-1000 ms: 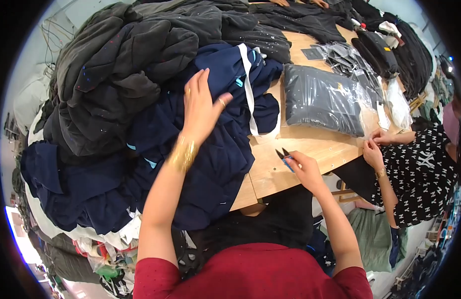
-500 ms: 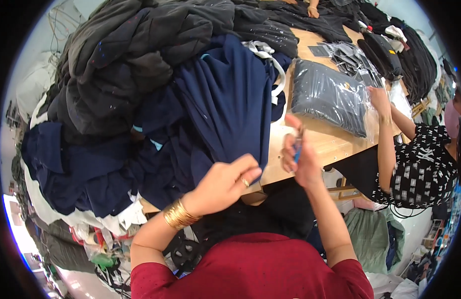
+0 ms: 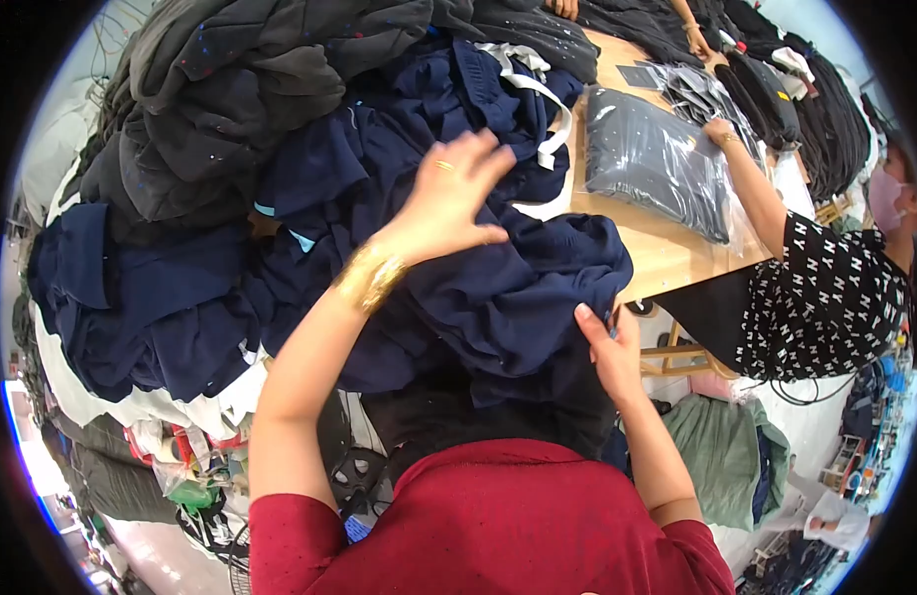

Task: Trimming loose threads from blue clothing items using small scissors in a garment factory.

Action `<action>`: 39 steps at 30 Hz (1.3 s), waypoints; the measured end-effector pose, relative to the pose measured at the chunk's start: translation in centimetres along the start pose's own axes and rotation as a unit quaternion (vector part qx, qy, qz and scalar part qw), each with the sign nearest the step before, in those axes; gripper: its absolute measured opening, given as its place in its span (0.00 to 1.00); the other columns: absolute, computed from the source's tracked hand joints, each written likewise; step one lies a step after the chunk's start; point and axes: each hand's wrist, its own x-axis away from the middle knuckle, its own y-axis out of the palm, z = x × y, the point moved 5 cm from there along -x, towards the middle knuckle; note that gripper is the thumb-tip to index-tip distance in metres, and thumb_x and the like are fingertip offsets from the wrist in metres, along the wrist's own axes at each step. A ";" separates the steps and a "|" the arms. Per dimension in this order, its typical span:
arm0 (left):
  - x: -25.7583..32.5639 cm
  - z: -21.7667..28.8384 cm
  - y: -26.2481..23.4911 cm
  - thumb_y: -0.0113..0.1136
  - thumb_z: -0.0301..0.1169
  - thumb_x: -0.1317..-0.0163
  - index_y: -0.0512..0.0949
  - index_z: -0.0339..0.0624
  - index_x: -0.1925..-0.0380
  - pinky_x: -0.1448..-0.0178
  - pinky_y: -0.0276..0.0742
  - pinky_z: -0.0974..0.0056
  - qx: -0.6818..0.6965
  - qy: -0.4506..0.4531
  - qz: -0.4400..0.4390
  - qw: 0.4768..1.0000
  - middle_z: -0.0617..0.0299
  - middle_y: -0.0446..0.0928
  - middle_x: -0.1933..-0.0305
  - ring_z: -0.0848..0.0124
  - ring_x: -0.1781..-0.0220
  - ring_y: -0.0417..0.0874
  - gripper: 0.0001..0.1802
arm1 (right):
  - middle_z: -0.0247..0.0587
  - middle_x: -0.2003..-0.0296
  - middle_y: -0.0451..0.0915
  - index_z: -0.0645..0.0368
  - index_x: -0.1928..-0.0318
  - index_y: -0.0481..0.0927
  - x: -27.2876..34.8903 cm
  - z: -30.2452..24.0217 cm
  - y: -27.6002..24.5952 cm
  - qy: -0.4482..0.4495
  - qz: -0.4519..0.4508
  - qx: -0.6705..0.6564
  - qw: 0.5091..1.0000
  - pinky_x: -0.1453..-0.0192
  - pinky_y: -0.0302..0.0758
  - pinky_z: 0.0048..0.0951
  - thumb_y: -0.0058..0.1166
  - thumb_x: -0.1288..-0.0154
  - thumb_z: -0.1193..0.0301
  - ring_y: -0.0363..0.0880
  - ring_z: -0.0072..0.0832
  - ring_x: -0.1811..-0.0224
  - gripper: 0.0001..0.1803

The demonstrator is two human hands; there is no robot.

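Navy garment [image 3: 523, 312]: one, soft cloth, loosely bunched; lies at the near edge of the table in front of me, its folds hanging toward my lap.

Right hand [image 3: 614, 347], mine: at the right-hand edge of that garment, thumb against the cloth, the other fingers partly hidden, a small gap at the top between thumb and forefinger. A sliver of blue shows in it, too small to identify; whether my fingers grip the cloth, I cannot tell.

Left hand [image 3: 453, 203], mine: over the navy cloth, fingers and thumb spread wide, holding nothing. Gold ring on one finger; gold bracelet [image 3: 371, 278] at the wrist.

Navy garments [image 3: 161, 307]: a heap, to the left, with pale blue tab [image 3: 302, 241] showing.

White strap [image 3: 564, 127]: one, curving over navy cloth beyond my left hand.

Dark grey garments [image 3: 230, 109]: large pile, behind the navy.

Wooden table [image 3: 676, 268]: light-toned, bare patch at right.

Grey garment in clear bag [image 3: 652, 159]: one, folded, flat on the table.

Co-worker's hand [image 3: 719, 132]: at that bag's far right corner.
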 end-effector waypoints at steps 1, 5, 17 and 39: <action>0.5 0.3 3.4 0.68 0.40 0.58 0.70 0.45 0.48 0.32 0.47 0.44 -0.002 0.045 -0.107 0.993 0.52 0.64 0.41 0.54 0.36 0.60 0.34 | 0.27 0.78 0.70 0.61 0.71 0.71 0.2 -1.9 -0.3 -0.009 0.016 -0.050 0.999 0.70 0.64 0.19 0.55 0.39 0.69 0.65 0.15 0.75 0.10; 0.0 2.5 5.4 0.58 0.33 0.45 0.76 0.37 0.58 0.39 0.60 0.59 0.292 -0.036 -0.244 0.924 0.56 0.78 0.63 0.68 0.56 0.77 0.16 | 0.33 0.66 0.72 0.58 0.63 0.70 0.8 -2.6 -7.9 0.051 0.096 -0.055 0.993 0.69 0.69 0.18 0.71 0.59 0.68 0.71 0.19 0.71 0.24; 11.8 -1.0 -17.6 0.42 0.32 0.34 0.70 0.31 0.50 0.54 0.76 0.63 0.425 -0.258 0.465 0.733 0.56 0.73 0.49 0.67 0.54 0.77 0.18 | 0.38 0.62 0.80 0.55 0.54 0.78 -20.4 -15.0 -6.1 -0.397 0.082 0.364 0.839 0.52 0.69 0.23 0.51 0.36 0.62 0.76 0.25 0.58 0.15; 12.5 9.7 4.2 0.64 0.20 0.57 0.53 0.47 0.36 0.55 0.71 0.69 0.610 -0.376 -0.123 0.686 0.58 0.64 0.45 0.73 0.56 0.69 0.46 | 0.38 0.66 0.78 0.59 0.64 0.79 2.9 1.0 7.1 -0.129 -0.283 -0.068 0.948 0.61 0.75 0.27 0.67 0.54 0.73 0.79 0.30 0.64 0.14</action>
